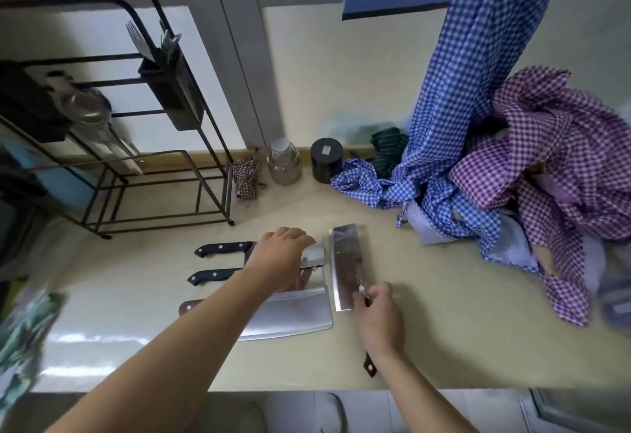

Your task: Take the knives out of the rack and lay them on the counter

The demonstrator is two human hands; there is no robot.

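Note:
Three knives lie side by side on the beige counter point(444, 330): two with black riveted handles point(223, 249) point(211, 276) and a wide cleaver point(293, 313) with a brown handle. My left hand point(283, 258) rests flat over their blades. A fourth knife, a cleaver point(346, 261), lies lengthwise to their right, blade pointing away from me. My right hand point(379, 316) grips its dark handle, whose end point(369, 366) sticks out below my wrist. The black wire rack point(143, 173) stands at the back left.
A black cutlery holder point(177, 97) with a fork hangs on the rack. A glass jar point(283, 162) and a black canister point(326, 159) stand by the wall. Blue checked cloth point(454, 125) and purple checked cloth point(553, 176) pile up at the right.

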